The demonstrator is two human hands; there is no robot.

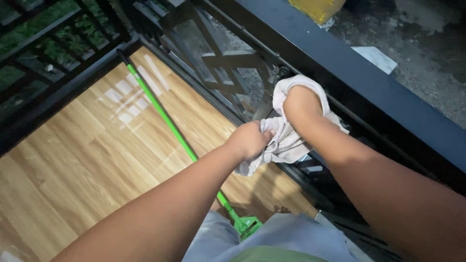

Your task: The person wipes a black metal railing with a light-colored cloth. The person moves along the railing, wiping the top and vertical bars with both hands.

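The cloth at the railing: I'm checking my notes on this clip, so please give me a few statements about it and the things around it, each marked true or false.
1. The left hand grips a bunched part of the pale cloth. True.
2. The right hand is bare and lies flat on the floor. False: it is wrapped in the cloth, up at the dark metal railing.
3. A mop with a green handle lies across the wooden floor. True.
4. The floor is grey tile. False: it is light wood-grain planks.
5. The two hands are far apart. False: they are close together on the same cloth.
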